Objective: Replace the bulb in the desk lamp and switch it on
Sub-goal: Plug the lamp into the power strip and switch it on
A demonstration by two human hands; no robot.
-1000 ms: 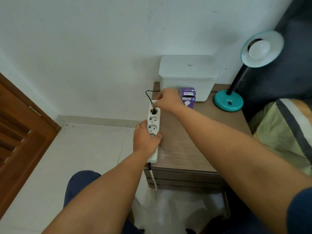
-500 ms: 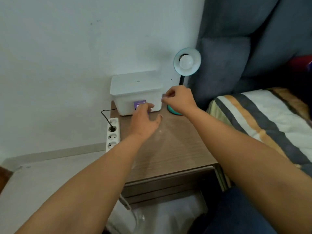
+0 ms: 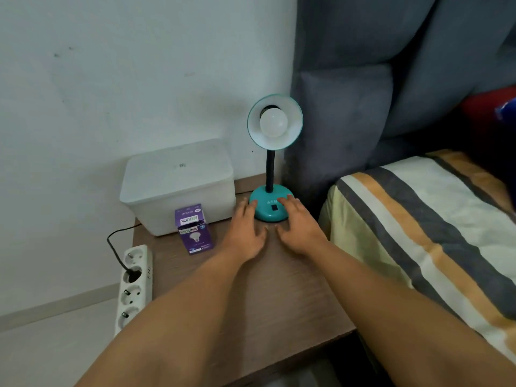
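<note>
A teal desk lamp (image 3: 269, 210) stands at the back of the wooden bedside table (image 3: 273, 297), its shade facing me with a white unlit bulb (image 3: 273, 123) screwed in. A black rocker switch (image 3: 274, 207) sits on the front of the base. My left hand (image 3: 245, 233) lies flat with fingertips touching the base's left side. My right hand (image 3: 298, 227) rests fingers spread on the base's right side, just beside the switch. Neither hand holds anything. A purple bulb box (image 3: 193, 228) stands left of my hands.
A white lidded container (image 3: 178, 185) sits at the back left of the table. A white power strip (image 3: 134, 286) lies along the left edge with a black plug in it. A bed with a striped cover (image 3: 424, 227) and grey headboard (image 3: 363, 93) borders the right.
Both hands left the power strip and moved right to the lamp base. My view swung right and closer, bringing the lamp to the centre.
</note>
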